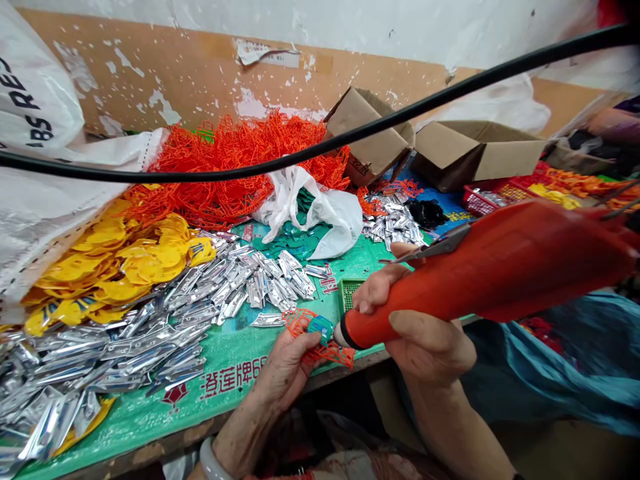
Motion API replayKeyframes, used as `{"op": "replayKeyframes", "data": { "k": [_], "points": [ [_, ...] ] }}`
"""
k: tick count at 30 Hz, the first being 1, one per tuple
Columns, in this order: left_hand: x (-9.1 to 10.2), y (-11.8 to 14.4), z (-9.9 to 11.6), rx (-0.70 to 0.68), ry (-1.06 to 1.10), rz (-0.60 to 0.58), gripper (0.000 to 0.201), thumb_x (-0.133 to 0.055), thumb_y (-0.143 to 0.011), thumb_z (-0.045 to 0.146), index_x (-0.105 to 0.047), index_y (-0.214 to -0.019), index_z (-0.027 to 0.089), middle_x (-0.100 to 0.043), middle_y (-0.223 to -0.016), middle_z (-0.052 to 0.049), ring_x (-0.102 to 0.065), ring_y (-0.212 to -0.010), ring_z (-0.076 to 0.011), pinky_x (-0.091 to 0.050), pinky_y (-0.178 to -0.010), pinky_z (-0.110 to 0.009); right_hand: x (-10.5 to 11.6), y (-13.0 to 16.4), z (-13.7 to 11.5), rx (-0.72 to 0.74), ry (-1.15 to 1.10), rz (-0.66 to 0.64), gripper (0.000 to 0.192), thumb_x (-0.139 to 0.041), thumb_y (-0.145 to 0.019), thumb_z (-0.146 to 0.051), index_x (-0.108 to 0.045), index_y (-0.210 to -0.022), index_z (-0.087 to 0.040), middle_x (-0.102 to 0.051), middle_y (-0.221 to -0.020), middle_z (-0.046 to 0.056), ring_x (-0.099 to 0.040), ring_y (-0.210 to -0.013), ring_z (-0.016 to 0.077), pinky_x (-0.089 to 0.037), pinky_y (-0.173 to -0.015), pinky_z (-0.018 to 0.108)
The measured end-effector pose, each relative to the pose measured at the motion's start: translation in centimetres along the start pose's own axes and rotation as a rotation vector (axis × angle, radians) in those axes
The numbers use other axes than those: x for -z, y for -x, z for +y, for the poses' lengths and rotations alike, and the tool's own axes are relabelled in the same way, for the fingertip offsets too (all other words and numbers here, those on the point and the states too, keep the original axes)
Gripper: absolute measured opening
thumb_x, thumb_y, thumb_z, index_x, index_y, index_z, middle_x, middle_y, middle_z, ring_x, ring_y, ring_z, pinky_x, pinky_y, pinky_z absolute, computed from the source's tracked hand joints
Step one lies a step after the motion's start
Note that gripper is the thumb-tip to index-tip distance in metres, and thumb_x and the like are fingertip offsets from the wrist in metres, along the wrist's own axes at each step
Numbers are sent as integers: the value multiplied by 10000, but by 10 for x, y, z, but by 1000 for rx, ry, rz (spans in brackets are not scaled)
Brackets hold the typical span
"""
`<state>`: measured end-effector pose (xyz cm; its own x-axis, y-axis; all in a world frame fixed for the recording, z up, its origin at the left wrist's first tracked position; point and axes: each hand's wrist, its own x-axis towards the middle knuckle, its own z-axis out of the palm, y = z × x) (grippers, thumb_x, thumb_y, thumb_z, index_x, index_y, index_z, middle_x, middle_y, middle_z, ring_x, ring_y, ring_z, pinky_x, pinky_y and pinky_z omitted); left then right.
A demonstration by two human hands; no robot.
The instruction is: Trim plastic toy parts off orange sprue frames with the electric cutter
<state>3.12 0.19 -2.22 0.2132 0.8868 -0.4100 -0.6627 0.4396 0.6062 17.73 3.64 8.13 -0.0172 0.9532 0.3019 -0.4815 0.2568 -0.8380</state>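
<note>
At the far left, a white woven sack [35, 100] is cut off by the frame edge, only part of its black lettering being readable. Below it, smooth yellow plastic pieces [115, 260] are heaped, partly buried under a spill of shiny, creased silver strips [150, 320] that run off the lower left corner. The green plastic sheet [150, 413] on the bench is printed with red characters, some hidden by the strips. Behind, a tangled mound of thin orange lattice parts [225, 160] is seen, crossed by a black cable [300, 155] that is blurred and close to the lens. A crumpled white bag [310, 207] covers a heap of green parts.

At the bench edge, the left hand [287, 373] is closed on a small orange lattice piece [320, 340] with a blue centre, the fingers curled beneath it and largely hidden. The tip of the orange power tool [480, 273] is pressed against that piece; its point cannot be made out. The right hand [415, 320] is wrapped tightly round the tool's smooth tapered barrel. To the right, open cardboard boxes [475, 153] and a folded blue sheet [575, 360] are seen, the far corner being blurred.
</note>
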Motion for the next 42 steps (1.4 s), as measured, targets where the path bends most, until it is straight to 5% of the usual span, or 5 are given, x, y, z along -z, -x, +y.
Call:
{"op": "replayKeyframes", "data": {
  "k": [20,30,42],
  "points": [
    [-2,2,2,21,8,31,278,-776,-704,165,-681,-963,127,-767,-874,-79,-726,-789,-236,-592,-743,-343,6,6,9,-55,91,-7,495,-749,-674,-248,-563,-1129,-300,-613,-724,-50,-597,-631,169,-522,-685,365],
    [1,2,2,36,30,39,290,-797,-680,158,-678,-944,131,-763,-857,-75,-716,-734,-225,-596,-709,-350,9,5,18,-16,233,-29,316,-743,-616,-297,-629,-908,-266,-595,-675,-24,-579,-616,190,-515,-662,386],
    [-1,5,8,26,15,13,276,-808,-718,182,-695,-968,154,-739,-903,-49,-709,-756,-183,-593,-726,-305,3,-11,-7,66,-4,42,305,-702,-630,-134,-654,-909,-249,-642,-714,-26,-583,-627,159,-492,-644,340]
  ]
}}
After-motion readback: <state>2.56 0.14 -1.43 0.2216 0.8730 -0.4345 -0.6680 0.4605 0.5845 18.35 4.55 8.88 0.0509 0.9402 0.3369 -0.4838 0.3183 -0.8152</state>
